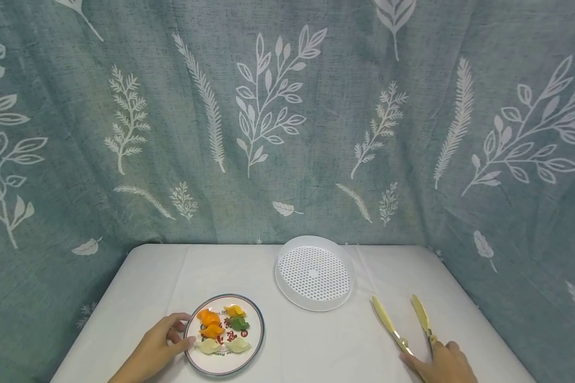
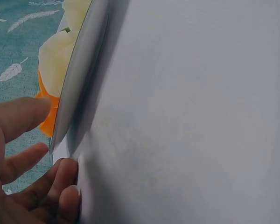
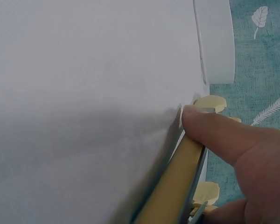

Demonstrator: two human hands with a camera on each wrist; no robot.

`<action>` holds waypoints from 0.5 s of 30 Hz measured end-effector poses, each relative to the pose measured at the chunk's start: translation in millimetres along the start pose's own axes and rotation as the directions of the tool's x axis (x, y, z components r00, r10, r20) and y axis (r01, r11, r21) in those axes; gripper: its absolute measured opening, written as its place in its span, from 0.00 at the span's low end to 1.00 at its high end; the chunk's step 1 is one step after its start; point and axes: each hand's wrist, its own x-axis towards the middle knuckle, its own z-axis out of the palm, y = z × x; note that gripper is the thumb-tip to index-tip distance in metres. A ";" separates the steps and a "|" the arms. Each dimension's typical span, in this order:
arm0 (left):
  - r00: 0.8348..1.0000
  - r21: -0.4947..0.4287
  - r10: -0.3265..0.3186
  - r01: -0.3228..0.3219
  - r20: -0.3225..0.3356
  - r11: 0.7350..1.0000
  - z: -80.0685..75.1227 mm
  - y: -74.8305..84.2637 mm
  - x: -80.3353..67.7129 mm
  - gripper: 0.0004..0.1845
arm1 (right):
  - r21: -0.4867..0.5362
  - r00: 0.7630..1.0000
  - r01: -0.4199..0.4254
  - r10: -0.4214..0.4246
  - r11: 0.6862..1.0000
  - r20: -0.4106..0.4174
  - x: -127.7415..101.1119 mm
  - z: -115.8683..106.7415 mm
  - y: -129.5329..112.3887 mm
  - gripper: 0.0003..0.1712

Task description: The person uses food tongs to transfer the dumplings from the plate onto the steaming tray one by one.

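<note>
My left hand (image 1: 160, 343) is at the left rim of a round white plate (image 1: 222, 367) with a dark rim line. In the left wrist view its thumb (image 2: 25, 114) overlaps the plate's edge, and the other fingers lie loosely bent beside and below the rim. On the plate sit several small folded dumplings, among them an orange one (image 1: 208, 317), a green one (image 1: 239, 323) and a pale one (image 1: 238, 345). My right hand (image 1: 445, 366) holds gold-coloured tongs (image 1: 385, 315) low at the right, thumb on one arm, fingers at the other. The arms are spread apart, tips pointing away.
A round white steamer tray (image 1: 289, 295) with a perforated base stands at the back, between plate and tongs. White cloth (image 1: 311, 346) covers the table. A green leaf-patterned curtain (image 1: 292, 213) hangs behind and along both sides.
</note>
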 end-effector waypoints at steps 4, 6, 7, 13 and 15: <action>0.999 0.000 0.033 -0.033 -0.003 0.999 0.0 1.5 1.2 0.30 | 0.026 1.000 -0.015 0.015 1.000 -0.008 0.9 -1.9 1.2 0.64; 0.999 0.004 0.053 -0.053 -0.005 0.999 -0.2 1.4 1.9 0.29 | 0.044 1.000 -0.010 0.011 0.999 -0.018 1.5 -4.6 2.4 0.67; 0.998 0.006 0.056 -0.056 -0.007 0.998 -0.2 1.0 2.3 0.29 | 0.060 1.000 0.001 0.001 0.998 -0.028 1.9 -6.3 3.0 0.69; 1.000 0.014 0.020 -0.020 0.011 1.000 0.8 -5.3 4.0 0.30 | 0.135 0.993 0.108 -0.099 0.985 -0.072 2.0 -13.9 7.7 0.68; 1.000 0.011 0.007 -0.008 0.024 1.000 1.4 -7.6 4.3 0.31 | 0.137 0.993 0.108 -0.101 0.985 -0.058 0.9 -13.9 8.1 0.67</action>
